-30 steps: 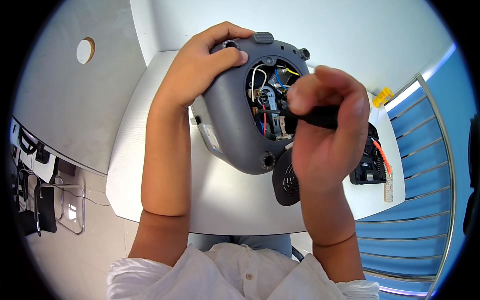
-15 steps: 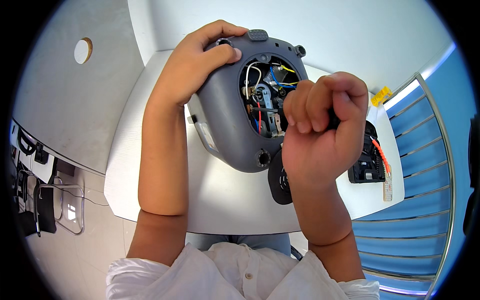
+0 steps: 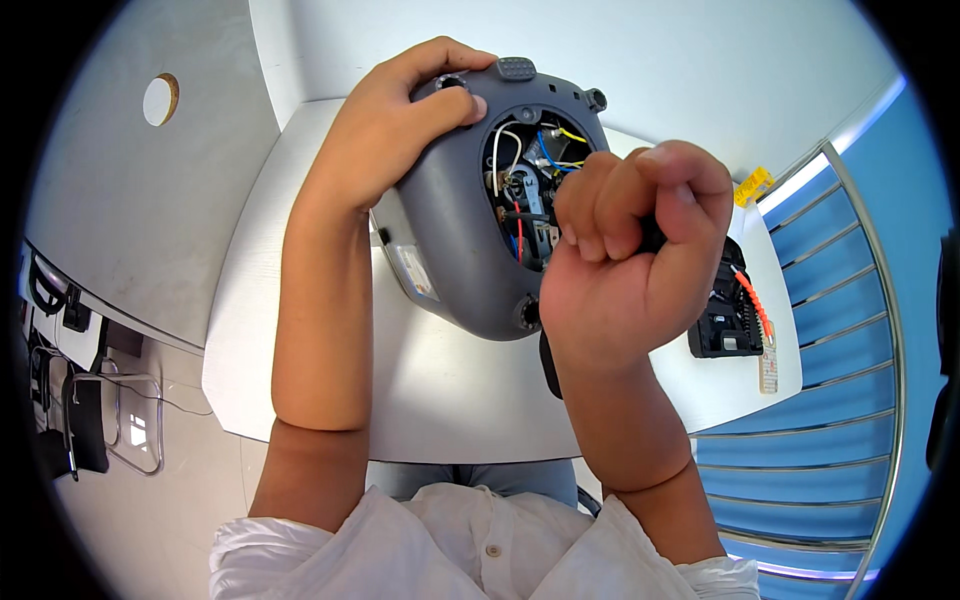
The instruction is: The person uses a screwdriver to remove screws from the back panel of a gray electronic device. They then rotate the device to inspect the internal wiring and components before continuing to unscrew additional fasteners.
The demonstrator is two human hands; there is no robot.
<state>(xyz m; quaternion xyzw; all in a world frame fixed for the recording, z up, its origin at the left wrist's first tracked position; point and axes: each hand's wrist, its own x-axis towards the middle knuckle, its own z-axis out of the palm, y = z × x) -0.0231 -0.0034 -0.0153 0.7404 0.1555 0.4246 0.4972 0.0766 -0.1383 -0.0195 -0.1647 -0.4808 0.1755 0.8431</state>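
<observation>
A grey rounded appliance [image 3: 430,220] lies on the table with its underside turned up. Through the oval opening in it show white, red, blue and yellow wires [image 3: 519,225] and metal parts. My left hand [image 3: 400,120] grips the far left edge, thumb on the underside near a round foot and fingers over the rim. My right hand [image 3: 635,240] is closed in a fist over the right side of the opening, around the dark handle of a screwdriver [image 3: 526,216]. Its thin shaft points left into the opening; the tip is hard to make out among the parts.
Right of my right wrist lies an open black tool case [image 3: 722,335], with an orange flexible shaft [image 3: 753,300] across it. A yellow object [image 3: 752,187] sits at the table's right edge, near a metal railing [image 3: 880,300]. A black cover [image 3: 549,365] is partly hidden by my right wrist.
My right fist has shifted slightly left and now hides more of the black cover. My left hand keeps its grip on the appliance. The whole view has moved a little.
</observation>
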